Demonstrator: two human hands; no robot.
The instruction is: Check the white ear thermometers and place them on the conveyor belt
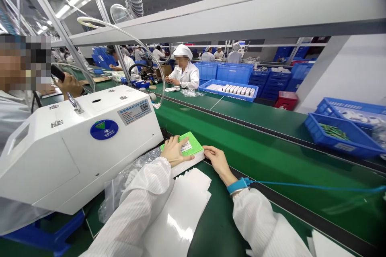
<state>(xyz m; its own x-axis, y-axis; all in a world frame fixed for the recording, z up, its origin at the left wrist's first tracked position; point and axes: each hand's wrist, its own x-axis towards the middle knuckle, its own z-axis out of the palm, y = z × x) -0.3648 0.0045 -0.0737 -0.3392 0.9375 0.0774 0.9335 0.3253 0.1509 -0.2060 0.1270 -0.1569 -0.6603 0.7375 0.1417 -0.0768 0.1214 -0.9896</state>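
Note:
My left hand [174,150] lies with spread fingers on a bright green block [192,141] with a printed white label. Under the block is a white stack or flat box [193,161]; which of the two I cannot tell. At its right corner, my right hand [217,160] has thumb and fingers pressed together; what is between the fingertips is hidden. A blue wrist strap [239,185] circles my right wrist, its cord running off to the right. Glossy white sheets [177,221] lie fanned out just below the stack, partly under my left sleeve.
A large white machine [90,148] stands at my left, with clear plastic bags [116,186] beside it. A green conveyor belt [256,148] runs past my right hand. Blue bins [340,136] stand across it. A co-worker [187,72] sits opposite; another person [15,88] is at far left.

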